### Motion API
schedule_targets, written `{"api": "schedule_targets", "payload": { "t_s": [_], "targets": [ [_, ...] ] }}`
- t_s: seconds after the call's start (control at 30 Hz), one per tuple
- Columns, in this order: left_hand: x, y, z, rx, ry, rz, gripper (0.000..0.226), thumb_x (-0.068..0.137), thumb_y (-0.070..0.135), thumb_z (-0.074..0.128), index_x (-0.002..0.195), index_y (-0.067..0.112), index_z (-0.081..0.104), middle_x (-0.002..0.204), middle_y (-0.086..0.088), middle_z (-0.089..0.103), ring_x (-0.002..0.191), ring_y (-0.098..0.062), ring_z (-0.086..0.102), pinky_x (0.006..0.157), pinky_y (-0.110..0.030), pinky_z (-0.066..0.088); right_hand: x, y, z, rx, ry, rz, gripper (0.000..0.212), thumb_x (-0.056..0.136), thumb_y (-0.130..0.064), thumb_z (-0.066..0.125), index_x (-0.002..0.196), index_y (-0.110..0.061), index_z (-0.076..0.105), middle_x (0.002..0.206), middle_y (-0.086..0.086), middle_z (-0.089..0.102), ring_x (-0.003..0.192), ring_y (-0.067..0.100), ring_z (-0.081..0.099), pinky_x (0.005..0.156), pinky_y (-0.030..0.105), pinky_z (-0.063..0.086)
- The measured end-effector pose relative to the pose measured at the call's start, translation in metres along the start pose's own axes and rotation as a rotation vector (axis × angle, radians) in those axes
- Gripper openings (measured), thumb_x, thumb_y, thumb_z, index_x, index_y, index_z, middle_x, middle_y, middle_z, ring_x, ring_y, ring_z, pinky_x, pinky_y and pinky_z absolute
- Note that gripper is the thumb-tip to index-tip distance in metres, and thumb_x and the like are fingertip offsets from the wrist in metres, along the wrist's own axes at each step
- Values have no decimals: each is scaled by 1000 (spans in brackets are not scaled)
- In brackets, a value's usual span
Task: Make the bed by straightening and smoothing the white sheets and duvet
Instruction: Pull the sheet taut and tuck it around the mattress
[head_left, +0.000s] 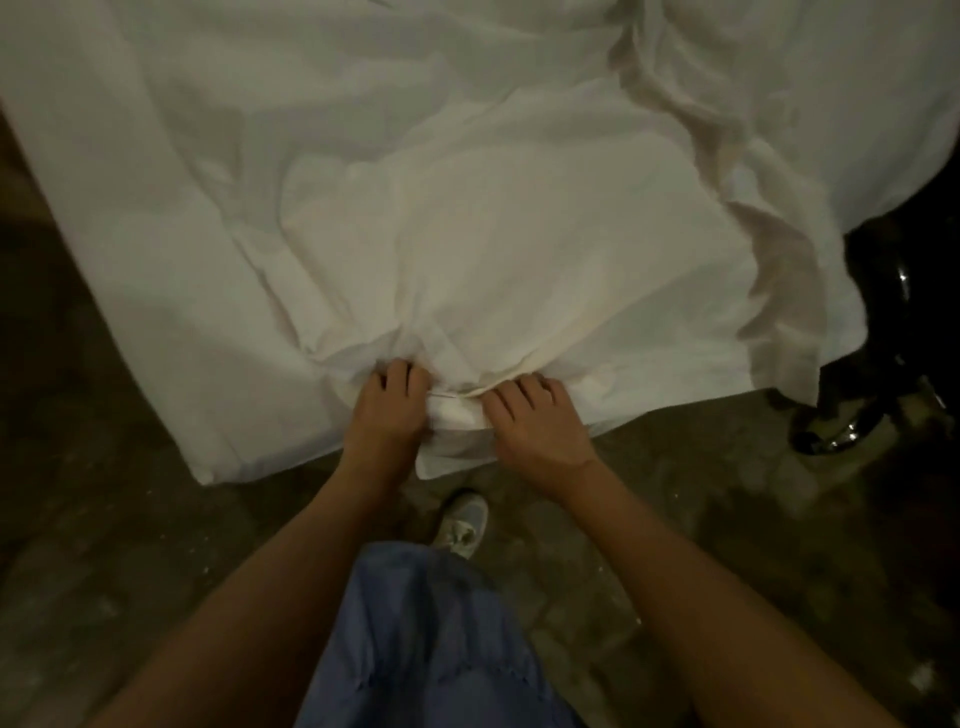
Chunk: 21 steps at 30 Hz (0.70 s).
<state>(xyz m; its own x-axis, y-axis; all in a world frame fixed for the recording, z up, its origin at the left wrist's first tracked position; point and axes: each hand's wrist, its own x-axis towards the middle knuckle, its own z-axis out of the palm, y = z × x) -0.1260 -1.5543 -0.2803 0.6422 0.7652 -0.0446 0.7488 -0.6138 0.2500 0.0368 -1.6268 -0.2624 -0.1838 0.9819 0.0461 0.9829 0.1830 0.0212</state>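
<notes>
Dim floor (130, 519) borders the bed, where the white duvet (493, 234) lies wrinkled. Left hand (387, 410) and right hand (540, 426), close together, seem clamped on its near edge; next, pull it straight and flat
</notes>
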Motion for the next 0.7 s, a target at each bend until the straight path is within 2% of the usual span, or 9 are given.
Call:
{"api": "schedule_targets", "payload": {
  "t_s": [0.07,0.17,0.23,0.33,0.43,0.5,0.6,0.7],
  "targets": [
    [-15,2,-3,-93,18,-52,21,59,-17,70,75,-7,59,76,-27,57,59,-37,57,53,-38,49,1,-6,1,19,-32,-8,40,56,-25,75,93,-11,69,87,10,66,76,29,63,72,34,49],
    [-44,12,-6,-211,18,-155,23,60,-25,62,74,-8,55,74,-29,54,53,-38,54,45,-37,46,-5,-18,-1,5,-59,-73,33,60,-16,73,93,-13,70,86,7,67,76,27,63,68,33,48],
    [-65,23,-10,-244,35,-199,23,61,-26,58,75,-8,55,75,-28,54,55,-39,54,47,-37,47,-18,-27,-9,-1,-92,-118,33,59,-8,74,91,-9,70,87,10,68,76,29,64,65,34,48],
    [-86,42,-26,-317,97,-260,19,70,-24,54,82,-9,55,83,-28,54,58,-37,51,51,-37,46,-38,-38,-28,11,-141,-85,44,54,-5,80,97,-6,70,95,14,69,82,33,65,66,37,50],
    [-94,51,-37,-347,99,-368,16,84,-11,46,98,-4,50,104,-25,48,70,-37,51,61,-40,45,-46,-41,-47,89,-164,-57,49,60,0,76,107,1,65,104,20,66,90,36,63,74,39,49],
    [-101,52,-38,-336,110,-475,18,89,-6,44,107,-6,47,114,-25,44,72,-37,52,62,-38,44,-49,-39,-56,82,-86,-136,44,53,7,76,96,5,67,89,22,67,77,35,65,66,37,52],
    [-111,52,-33,-343,132,-562,26,86,-10,46,111,-10,46,115,-26,43,73,-38,54,63,-37,48,-59,-38,-59,79,-42,-301,29,51,10,71,79,2,67,68,17,62,61,31,62,57,31,49],
    [-101,56,-23,-344,85,-698,34,91,2,46,124,-3,38,118,-20,42,88,-34,58,74,-37,51,-64,-28,-58,112,-30,-346,23,53,10,69,73,0,66,61,12,58,52,25,54,52,26,43]
  ]
}}
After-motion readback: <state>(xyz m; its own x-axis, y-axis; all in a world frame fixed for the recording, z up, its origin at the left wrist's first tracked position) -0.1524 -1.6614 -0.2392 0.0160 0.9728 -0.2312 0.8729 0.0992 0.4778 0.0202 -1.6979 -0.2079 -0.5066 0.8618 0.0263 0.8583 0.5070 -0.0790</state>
